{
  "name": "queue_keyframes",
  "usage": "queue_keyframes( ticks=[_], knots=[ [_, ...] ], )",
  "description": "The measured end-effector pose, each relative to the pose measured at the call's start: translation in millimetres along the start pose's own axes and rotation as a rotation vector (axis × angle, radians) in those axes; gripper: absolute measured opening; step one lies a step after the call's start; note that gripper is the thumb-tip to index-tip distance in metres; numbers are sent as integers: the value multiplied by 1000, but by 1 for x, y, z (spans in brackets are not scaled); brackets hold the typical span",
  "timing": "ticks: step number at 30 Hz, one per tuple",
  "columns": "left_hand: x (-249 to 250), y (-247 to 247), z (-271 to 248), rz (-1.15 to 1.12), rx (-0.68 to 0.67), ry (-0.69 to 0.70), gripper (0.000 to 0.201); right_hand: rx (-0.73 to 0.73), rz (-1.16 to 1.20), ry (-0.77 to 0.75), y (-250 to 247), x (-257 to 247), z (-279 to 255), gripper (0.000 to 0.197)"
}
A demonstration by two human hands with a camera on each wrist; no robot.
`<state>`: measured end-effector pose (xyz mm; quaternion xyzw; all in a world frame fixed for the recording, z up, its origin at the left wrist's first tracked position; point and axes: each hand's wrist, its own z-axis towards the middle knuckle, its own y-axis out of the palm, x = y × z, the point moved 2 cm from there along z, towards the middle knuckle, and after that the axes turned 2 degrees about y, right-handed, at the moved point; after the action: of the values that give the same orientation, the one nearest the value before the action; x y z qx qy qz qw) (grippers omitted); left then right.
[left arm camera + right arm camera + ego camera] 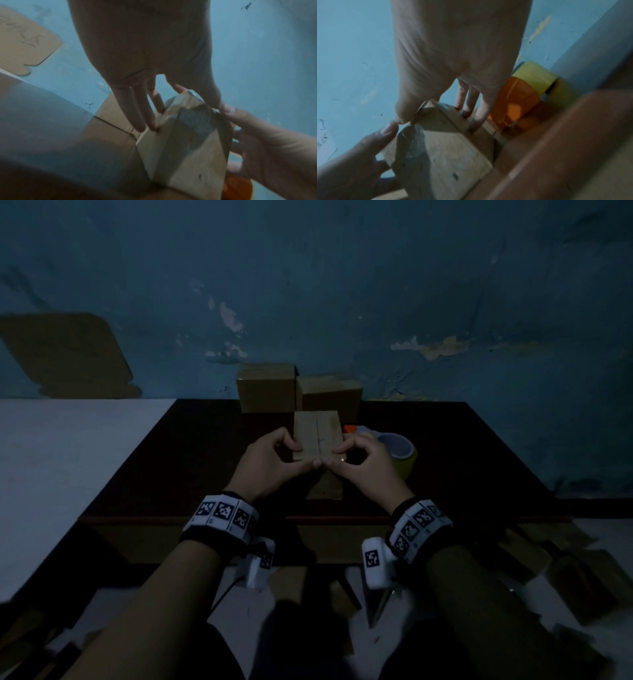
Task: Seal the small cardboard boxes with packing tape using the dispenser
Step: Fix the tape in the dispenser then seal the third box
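Here, we held the small box (pixel 318 436) on the dark table (pixel 462 453) between both hands, left hand (pixel 270 463) and right hand (pixel 363 465) each pinching its near edge with thumbtips touching, its flap seam running straight away from our fingers, the tape dispenser (pixel 394 446) just beyond the right fingers.

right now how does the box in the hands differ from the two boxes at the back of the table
The held box is gripped by the left hand and right hand near the table's middle; the back boxes stand untouched against the wall. The held box looks narrower and paler, the back boxes squarer and darker. Clear tape shows on the held box's near end; none can be made out on the back boxes. All are plain cardboard.
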<state>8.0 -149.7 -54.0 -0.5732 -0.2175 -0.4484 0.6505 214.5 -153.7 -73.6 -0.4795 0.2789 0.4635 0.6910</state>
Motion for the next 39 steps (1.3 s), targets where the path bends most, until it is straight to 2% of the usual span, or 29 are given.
queue_keyframes(
  ticks=[7,16,22,26,29,31,39],
  knots=[
    [-11,7,0,81,73,88,52,22,2,-42,5,9,-1,27],
    [-21,20,-6,146,228,206,43,82,54,-41,12,18,-4,23],
    [-24,20,-7,148,197,174,45,62,87,-17,13,19,-4,24],
    [-23,20,-9,37,159,147,46,48,100,0,11,17,-7,20],
    [-24,20,-9,-37,158,143,41,46,87,-21,10,14,-7,17],
    [-26,20,-8,-88,152,146,38,32,110,-17,8,13,-9,8],
    [-27,16,-8,-165,122,185,23,8,138,-18,6,16,-10,12]
  ],
)
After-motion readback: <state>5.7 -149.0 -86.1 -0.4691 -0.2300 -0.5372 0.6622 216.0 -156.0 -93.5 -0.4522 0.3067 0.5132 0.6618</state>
